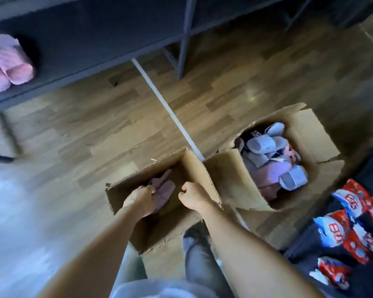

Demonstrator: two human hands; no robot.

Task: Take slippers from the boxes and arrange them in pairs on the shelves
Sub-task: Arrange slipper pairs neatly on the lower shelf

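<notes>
pink slippers point(13, 61) cut off by left edge.

Wood-plank floor point(84, 125) – a pale strip point(159, 95) runs across it. Two open cardboard boxes stand on it, near box point(194, 168) touching far box point(310, 134). Upper left, dark shelf point(84, 39) carries pink slippers point(11, 61) – a pair, side by side, touching.
</notes>
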